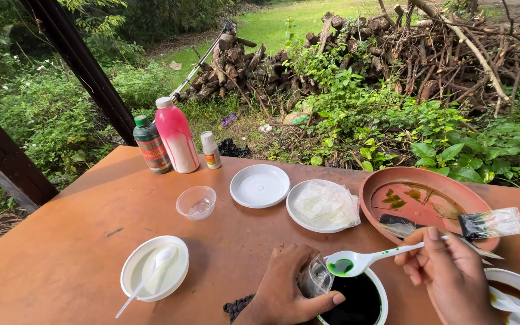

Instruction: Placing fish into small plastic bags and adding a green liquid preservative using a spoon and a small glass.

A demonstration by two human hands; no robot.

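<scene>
My left hand (287,295) grips a small clear cup (315,277), tilted toward a white bowl of dark green liquid (382,301) at the table's front edge. My right hand (449,274) holds the handle of a white plastic spoon (356,262). The spoon's bowl carries green liquid and hovers just beside the clear cup, above the white bowl.
On the orange table (91,241): a white bowl with a spoon (154,268), a clear cup (196,202), two white plates (260,186), one holding a plastic bag (326,204), a terracotta saucer (425,204), a pink bottle (177,136), a dark bottle (151,145), a small white bottle (210,150).
</scene>
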